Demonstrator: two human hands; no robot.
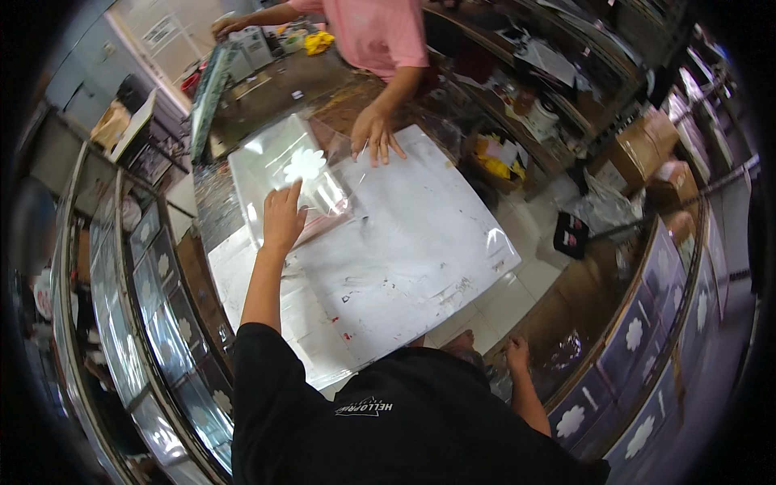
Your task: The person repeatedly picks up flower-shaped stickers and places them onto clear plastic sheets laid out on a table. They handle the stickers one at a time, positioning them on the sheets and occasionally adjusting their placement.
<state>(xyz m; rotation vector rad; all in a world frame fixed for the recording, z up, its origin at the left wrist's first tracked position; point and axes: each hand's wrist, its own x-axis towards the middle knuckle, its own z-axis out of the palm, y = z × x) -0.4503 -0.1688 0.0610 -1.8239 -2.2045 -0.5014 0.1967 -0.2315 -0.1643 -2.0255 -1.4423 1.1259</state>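
My left hand (pixel 283 217) reaches over a stack of clear plastic sheets (pixel 263 166), its fingers stretched out at the near edge. A white flower shape (pixel 305 164) shows on the top sheet. The stack lies on the left part of a large white board (pixel 412 234), which is smudged with dark and red marks. Low on my right side, my right hand (pixel 517 352) is apart from the board with its fingers curled. Something clear and shiny shows below it, but what the fingers hold, if anything, I cannot make out.
Across the table, a person in a pink shirt (pixel 376 36) has one hand (pixel 377 134) on the board's far edge and the other by a tilted frame (pixel 212 101). Racks with flower-printed sheets (pixel 166 267) (pixel 634 333) flank me. Cardboard boxes (pixel 638 149) stand right.
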